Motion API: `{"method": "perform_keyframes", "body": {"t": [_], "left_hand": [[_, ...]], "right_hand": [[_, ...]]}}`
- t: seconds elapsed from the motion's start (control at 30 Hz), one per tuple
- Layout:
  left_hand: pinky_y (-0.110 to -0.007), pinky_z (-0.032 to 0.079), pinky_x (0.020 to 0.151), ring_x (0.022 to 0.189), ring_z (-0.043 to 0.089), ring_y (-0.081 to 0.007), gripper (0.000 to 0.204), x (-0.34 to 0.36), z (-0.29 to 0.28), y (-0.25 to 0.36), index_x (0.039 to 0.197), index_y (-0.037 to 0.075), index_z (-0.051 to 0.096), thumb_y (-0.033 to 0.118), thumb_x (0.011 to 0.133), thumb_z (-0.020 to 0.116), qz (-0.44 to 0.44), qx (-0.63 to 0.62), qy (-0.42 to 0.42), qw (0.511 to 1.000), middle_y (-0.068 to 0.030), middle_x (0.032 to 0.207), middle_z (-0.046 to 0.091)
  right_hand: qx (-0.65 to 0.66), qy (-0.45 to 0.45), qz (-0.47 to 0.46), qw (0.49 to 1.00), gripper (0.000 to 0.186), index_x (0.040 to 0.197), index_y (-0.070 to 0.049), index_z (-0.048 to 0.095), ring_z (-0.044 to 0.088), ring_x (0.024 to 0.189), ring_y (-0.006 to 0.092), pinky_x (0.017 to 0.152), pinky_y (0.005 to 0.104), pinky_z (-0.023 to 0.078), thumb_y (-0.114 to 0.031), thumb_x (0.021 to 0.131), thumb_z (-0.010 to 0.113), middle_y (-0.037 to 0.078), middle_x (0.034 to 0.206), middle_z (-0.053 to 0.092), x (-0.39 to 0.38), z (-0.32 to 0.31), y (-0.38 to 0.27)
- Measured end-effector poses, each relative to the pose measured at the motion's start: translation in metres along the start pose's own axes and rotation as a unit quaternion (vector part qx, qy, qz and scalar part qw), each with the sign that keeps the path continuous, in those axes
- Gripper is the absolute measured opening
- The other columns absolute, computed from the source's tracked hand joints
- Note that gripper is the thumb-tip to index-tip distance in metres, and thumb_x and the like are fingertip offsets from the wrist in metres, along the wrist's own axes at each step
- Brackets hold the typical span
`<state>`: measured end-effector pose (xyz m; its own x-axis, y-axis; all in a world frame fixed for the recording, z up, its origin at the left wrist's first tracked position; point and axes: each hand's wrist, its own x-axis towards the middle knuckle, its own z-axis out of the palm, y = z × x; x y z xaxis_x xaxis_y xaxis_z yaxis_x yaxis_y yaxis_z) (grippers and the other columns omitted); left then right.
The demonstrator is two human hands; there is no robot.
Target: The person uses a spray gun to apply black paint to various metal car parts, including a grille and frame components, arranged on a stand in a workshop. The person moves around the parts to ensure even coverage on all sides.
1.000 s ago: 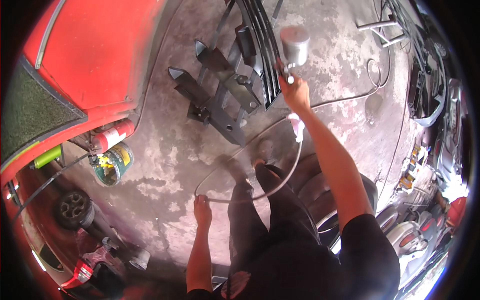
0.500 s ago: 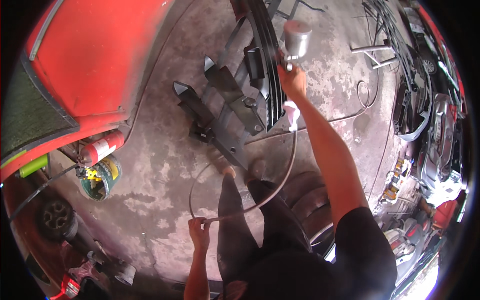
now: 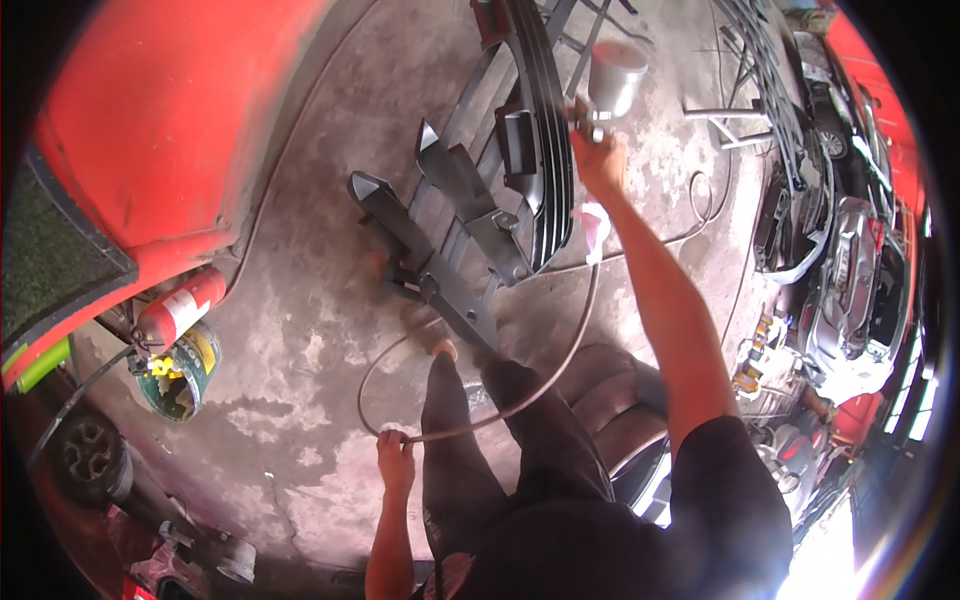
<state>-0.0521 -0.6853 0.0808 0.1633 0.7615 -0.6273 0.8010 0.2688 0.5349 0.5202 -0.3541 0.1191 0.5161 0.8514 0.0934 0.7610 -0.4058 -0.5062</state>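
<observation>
**Spray gun (image 3: 612, 102) gripped in your right hand (image 3: 600, 163), hose (image 3: 523, 404) pinched in your left hand (image 3: 394, 461)**

Your right hand is at one o'clock in your view, its fingers wrapped around the gun's handle; blur hides exactly how each finger sits. The gun's metal cup (image 3: 618, 75) stands just above that hand, towards one o'clock. Your left hand is at seven o'clock, thumb and fingers pinched together on the hose.

Below your right hand hangs a pale pinkish-white piece (image 3: 595, 228); from there the hose bows down in front of your legs (image 3: 462, 445) to your left hand, then loops back up over the floor (image 3: 330, 370).

Just beside the gun, between twelve and one, is the slatted black panel (image 3: 548, 130); whether the gun touches it, you cannot tell from here. Dark angular brackets (image 3: 484, 232) spread from twelve towards eleven.

A red body panel (image 3: 190, 110) fills ten o'clock. At nine lies a red cylinder (image 3: 185, 308), against the rim of a green bucket (image 3: 200, 385). A wheel (image 3: 92, 455) sits at eight, and a grey metal stand (image 3: 725, 114) is at two.
</observation>
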Motion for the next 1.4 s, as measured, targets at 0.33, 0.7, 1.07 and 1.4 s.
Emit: {"method": "perform_keyframes", "body": {"t": [0.33, 0.7, 1.07, 1.4], "left_hand": [[-0.051, 0.05, 0.088, 0.103, 0.061, -0.0395, 0.019, -0.019, 0.011, 0.002, 0.097, 0.008, 0.067, 0.011, 0.083, 0.08, 0.025, -0.012, 0.034, 0.999, -0.0134, 0.102, 0.066], [-0.051, 0.05, 0.087, 0.099, 0.064, -0.0395, 0.021, -0.058, 0.116, 0.161, 0.095, 0.009, 0.068, 0.008, 0.079, 0.081, -0.069, -0.031, 0.063, 0.995, -0.0135, 0.098, 0.069], [-0.046, 0.052, 0.089, 0.104, 0.065, -0.0418, 0.02, -0.113, 0.199, 0.164, 0.105, 0.001, 0.065, 0.003, 0.086, 0.072, -0.198, -0.119, 0.063, 0.971, -0.0189, 0.106, 0.067], [-0.046, 0.052, 0.096, 0.112, 0.065, -0.0389, 0.024, -0.117, 0.193, 0.144, 0.11, 0.004, 0.069, 0.008, 0.087, 0.075, -0.181, -0.118, 0.051, 0.975, -0.0175, 0.113, 0.07]], "right_hand": [[-0.08, -0.054, 0.092, 0.991, 0.037, 0.11, 0.0, 0.074, 0.071, 0.087, 0.049, 0.074, 0.0531, 0.056, -0.033, 0.095, 0.071, 0.029, 0.086, 0.072, -0.037, 0.01, 0.003], [-0.088, 0.002, -0.053, 0.995, 0.057, 0.107, 0.001, 0.073, 0.07, 0.101, 0.0496, 0.088, 0.0553, 0.056, -0.053, 0.091, 0.065, 0.031, 0.099, 0.073, 0.272, 0.061, 0.012], [-0.063, -0.072, -0.11, 0.989, 0.046, 0.103, 0.003, 0.072, 0.071, 0.091, 0.0494, 0.079, 0.0559, 0.057, -0.042, 0.092, 0.07, 0.03, 0.09, 0.073, 0.249, 0.04, 0.069], [0.087, -0.188, 0.019, 0.978, 0.02, 0.111, -0.013, 0.072, 0.071, 0.072, 0.0345, 0.06, 0.045, 0.053, -0.026, 0.096, 0.07, 0.017, 0.077, 0.071, 0.107, -0.03, 0.044]]}}
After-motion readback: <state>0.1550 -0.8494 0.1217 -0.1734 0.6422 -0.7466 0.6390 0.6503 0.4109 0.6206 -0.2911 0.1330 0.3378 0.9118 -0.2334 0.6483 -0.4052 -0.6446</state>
